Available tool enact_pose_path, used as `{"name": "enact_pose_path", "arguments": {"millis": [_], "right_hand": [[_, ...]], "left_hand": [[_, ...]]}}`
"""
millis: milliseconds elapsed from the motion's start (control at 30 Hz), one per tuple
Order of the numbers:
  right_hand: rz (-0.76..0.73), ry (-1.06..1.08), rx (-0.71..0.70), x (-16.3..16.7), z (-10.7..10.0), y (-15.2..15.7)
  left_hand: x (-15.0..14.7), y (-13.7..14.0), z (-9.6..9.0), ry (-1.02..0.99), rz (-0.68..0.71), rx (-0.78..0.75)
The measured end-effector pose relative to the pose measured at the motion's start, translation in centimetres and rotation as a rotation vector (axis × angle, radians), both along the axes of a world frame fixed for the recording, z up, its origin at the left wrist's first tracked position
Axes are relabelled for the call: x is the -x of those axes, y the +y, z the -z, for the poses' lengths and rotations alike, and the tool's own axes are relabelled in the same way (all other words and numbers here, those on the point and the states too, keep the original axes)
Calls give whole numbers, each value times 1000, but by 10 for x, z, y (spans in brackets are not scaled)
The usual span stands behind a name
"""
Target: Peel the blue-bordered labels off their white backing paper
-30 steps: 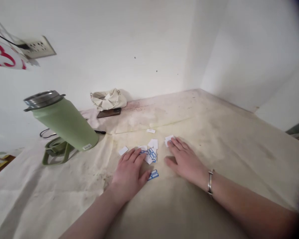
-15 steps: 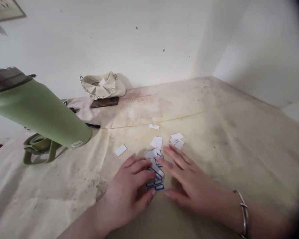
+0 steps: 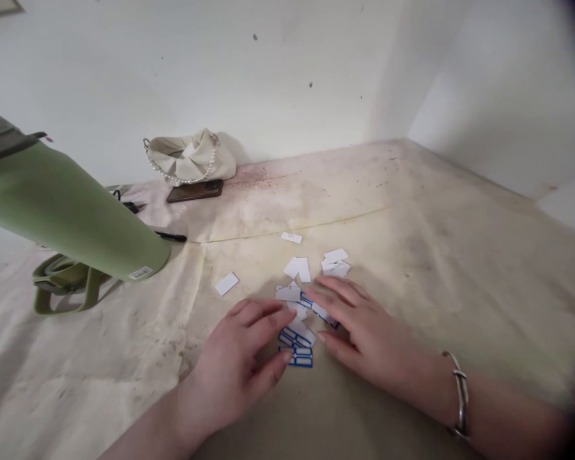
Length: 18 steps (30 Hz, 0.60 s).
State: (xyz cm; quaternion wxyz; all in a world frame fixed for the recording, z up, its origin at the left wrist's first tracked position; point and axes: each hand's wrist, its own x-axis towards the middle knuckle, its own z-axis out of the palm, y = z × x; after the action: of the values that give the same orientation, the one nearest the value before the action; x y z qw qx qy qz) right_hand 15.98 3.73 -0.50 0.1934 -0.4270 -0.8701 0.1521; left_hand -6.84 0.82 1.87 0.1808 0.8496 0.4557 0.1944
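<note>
Several small white paper slips (image 3: 288, 292) lie in a loose heap on the cloth in front of me, some turned to show blue-outlined boxes (image 3: 301, 356). My left hand (image 3: 246, 351) rests at the heap's left side, fingers apart and bent toward the slips. On the other side my right hand (image 3: 359, 326), with a bracelet (image 3: 460, 393) on its wrist, spreads its fingers over the heap's right edge. Part of a blue-marked slip (image 3: 326, 314) shows under those fingers. Neither hand grips anything that I can see.
Single slips lie at the left (image 3: 227, 283) and farther back (image 3: 291, 237); a small cluster (image 3: 336, 263) lies beyond my right hand. A green tumbler (image 3: 86, 211) stands left, beside a green handled lid (image 3: 67, 284). A pen (image 3: 171, 236), a phone (image 3: 195, 191) and a white bag (image 3: 191, 156) are behind.
My right hand has shifted a little, and a blue-marked slip now lies farther right beneath its fingers. The heap is more spread out. The whole view has moved slightly.
</note>
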Motion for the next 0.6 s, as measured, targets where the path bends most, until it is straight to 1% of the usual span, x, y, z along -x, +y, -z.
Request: {"name": "enact_pose_path", "arguments": {"millis": [67, 167, 300, 400, 467, 600], "right_hand": [[-21, -74, -27, 1, 3, -1], [29, -115, -57, -1, 7, 0], [146, -113, -85, -7, 7, 7], [174, -87, -99, -10, 3, 10], [161, -77, -75, -10, 0, 11], [139, -29, 16, -7, -5, 10]], "left_hand": [[-1, -1, 3, 132, 18, -26], [-3, -1, 9, 260, -21, -63], [1, 1, 13, 313, -117, -112], [6, 2, 13, 341, -113, -124], [7, 3, 12, 365, -102, -127], [6, 3, 10, 400, -106, -128]]}}
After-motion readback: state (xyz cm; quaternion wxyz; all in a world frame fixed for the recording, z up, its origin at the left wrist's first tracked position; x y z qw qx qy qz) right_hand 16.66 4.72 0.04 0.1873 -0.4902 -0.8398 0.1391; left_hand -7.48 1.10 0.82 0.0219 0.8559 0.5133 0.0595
